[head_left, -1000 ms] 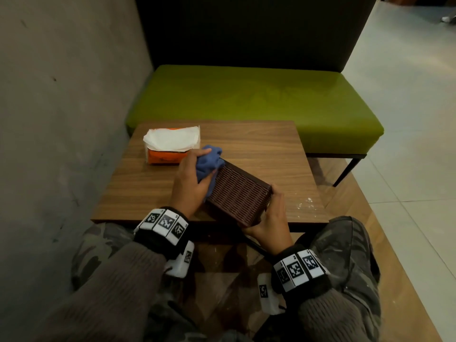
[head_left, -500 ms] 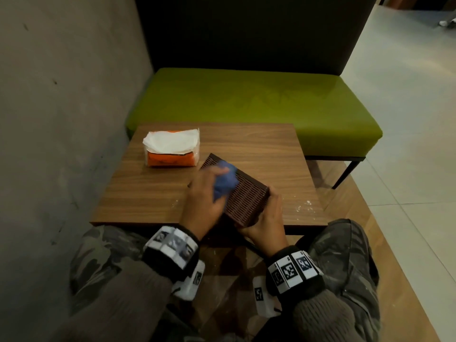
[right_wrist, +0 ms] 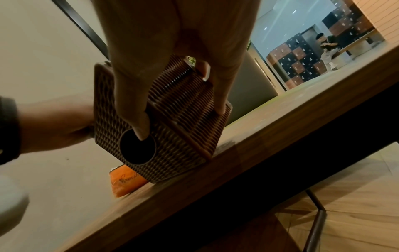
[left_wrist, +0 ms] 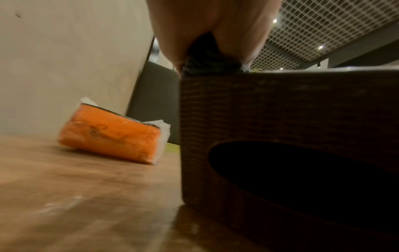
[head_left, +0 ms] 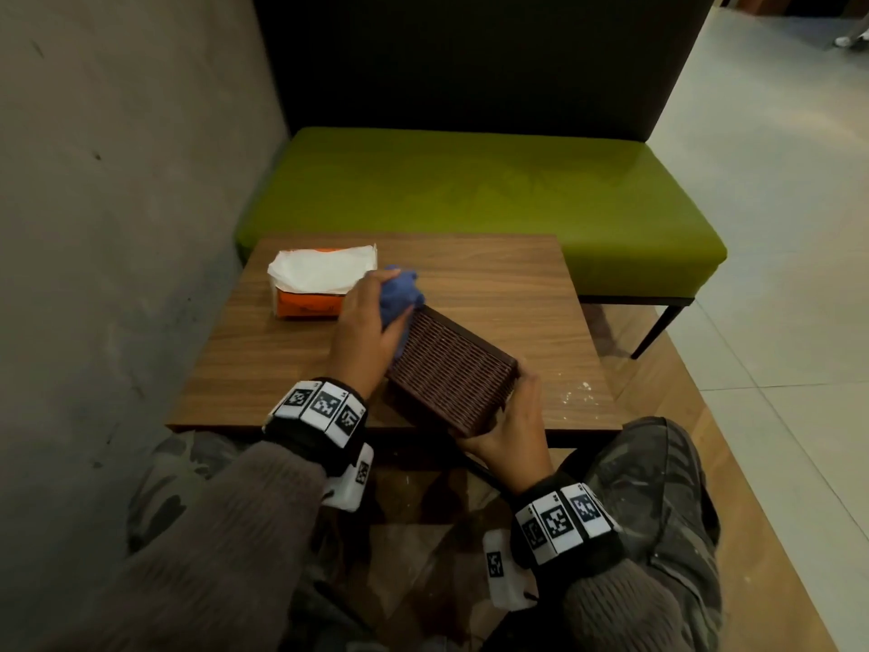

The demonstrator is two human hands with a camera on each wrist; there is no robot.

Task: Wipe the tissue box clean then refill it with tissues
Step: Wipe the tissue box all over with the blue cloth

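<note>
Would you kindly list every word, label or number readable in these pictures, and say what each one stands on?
Cursive script on the orange tissue pack: begins "S", the rest too blurred to read.
Black-and-white square codes on the wrist bands: patterns only, no letters.
Small green sign on the far wall: too small to read.
Woven tissue box: no text.

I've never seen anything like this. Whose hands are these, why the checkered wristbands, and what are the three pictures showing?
No machine here: a person wears three cameras. The big picture is from the head; the other two look along each wrist, just above the patterned bands.

On the wooden table lies an orange tissue pack. The right hand grips the brown woven tissue box, tipped up on edge; the right wrist view shows its round opening. The left hand holds a blue cloth against the box's far end, wiping. Behind is a green bench.
</note>
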